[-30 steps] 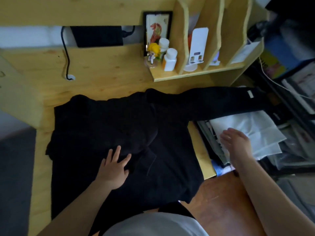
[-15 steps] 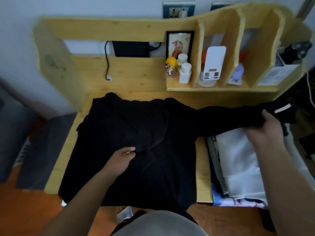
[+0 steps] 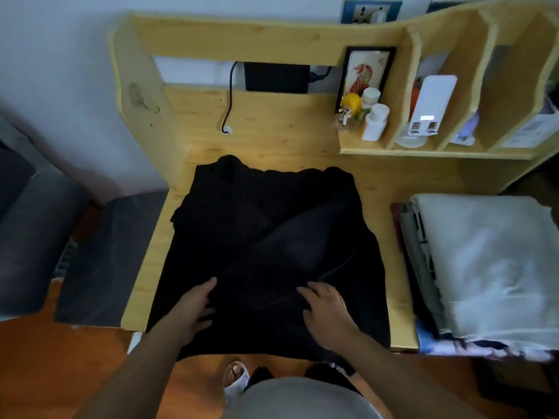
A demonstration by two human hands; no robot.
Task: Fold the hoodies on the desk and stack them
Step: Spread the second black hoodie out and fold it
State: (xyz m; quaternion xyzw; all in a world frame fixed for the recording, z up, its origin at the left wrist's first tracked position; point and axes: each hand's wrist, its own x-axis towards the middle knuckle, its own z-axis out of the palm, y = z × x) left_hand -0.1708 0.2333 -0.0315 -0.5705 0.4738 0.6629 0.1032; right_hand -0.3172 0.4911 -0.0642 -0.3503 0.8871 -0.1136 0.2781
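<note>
A black hoodie lies spread over the near half of the wooden desk, its hem hanging off the near edge and a sleeve folded diagonally across the body from far right toward near centre. The left hand rests flat on the fabric near the hem, fingers relaxed and gripping nothing. The right hand rests on the end of the folded sleeve, fingers bent against the cloth; whether they pinch it cannot be told.

The step in hand seems to be settling that sleeve. To do it well, press the sleeve flat, smooth wrinkles outward with both palms, and keep the side edges parallel before folding the hem up. A stack of folded cloth sits just right of the desk.
</note>
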